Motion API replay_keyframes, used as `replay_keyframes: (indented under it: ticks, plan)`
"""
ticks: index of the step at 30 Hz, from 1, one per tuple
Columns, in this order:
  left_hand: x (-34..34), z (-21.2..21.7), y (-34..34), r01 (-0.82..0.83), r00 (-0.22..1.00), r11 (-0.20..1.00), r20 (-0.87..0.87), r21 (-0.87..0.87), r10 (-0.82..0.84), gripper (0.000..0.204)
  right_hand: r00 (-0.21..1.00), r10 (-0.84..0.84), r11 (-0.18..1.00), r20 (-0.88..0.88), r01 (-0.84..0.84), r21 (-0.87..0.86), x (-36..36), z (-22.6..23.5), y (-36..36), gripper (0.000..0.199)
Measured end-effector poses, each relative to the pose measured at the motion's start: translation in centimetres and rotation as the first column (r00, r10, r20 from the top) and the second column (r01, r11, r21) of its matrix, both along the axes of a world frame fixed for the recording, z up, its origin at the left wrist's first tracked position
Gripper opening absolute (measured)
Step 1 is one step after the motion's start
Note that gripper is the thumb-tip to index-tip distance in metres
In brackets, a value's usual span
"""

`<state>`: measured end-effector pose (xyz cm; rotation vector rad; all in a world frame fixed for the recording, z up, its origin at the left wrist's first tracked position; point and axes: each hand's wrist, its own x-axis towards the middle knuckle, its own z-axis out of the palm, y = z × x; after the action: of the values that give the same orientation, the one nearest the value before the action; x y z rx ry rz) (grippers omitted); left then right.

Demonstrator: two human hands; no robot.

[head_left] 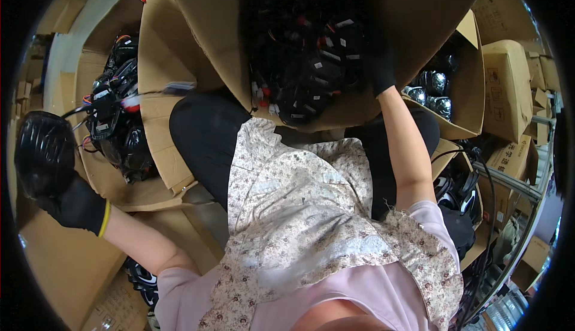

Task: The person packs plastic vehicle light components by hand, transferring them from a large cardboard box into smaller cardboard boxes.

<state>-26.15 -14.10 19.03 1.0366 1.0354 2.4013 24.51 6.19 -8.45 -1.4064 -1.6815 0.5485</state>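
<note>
My left hand (72, 202), in a black glove with a yellow cuff, grips a glossy black oval housing (43, 151) out at the far left; a thin cable trails from it toward a box of similar parts (117, 115). My right hand (382, 70), also black-gloved, reaches into the large cardboard box (209, 26) on my lap, which is full of black wired parts with red and white connectors (305, 49). What the right fingers hold is hidden among the parts.
Open cardboard boxes surround me: one on the left holding black housings with coloured wires, one on the right (467, 91) with shiny black parts (431, 88). Sealed cartons (509, 85) sit stacked at the right beside a metal shelf rail (515, 184).
</note>
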Motion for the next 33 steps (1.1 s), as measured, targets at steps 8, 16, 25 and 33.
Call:
replay_keyframes:
  ticks: [8,16,25,33]
  plan:
    - [-19.3,-10.5,3.8,-0.252,0.94,0.682,-0.341,-0.686,0.004,0.041,0.878,-0.217,0.969,0.427,0.143,0.2,8.7,-8.1,2.0,0.034]
    - [-2.5,-4.5,4.2,-0.809,-0.046,0.533,-0.929,0.25,0.366,0.044,0.978,-0.006,0.979,0.211,0.049,-0.198,-2.7,1.7,-1.3,0.05]
    - [23.5,-20.2,20.3,-0.215,0.24,0.513,-0.554,-0.831,-0.797,0.066,0.747,-0.133,0.982,0.651,0.013,0.187,-8.8,-7.1,7.1,0.041]
    - [21.3,-26.5,36.3,0.285,0.65,0.332,-0.074,-0.899,-0.757,0.057,0.987,-0.011,0.98,0.162,0.043,-0.196,-13.5,-7.5,10.7,0.034]
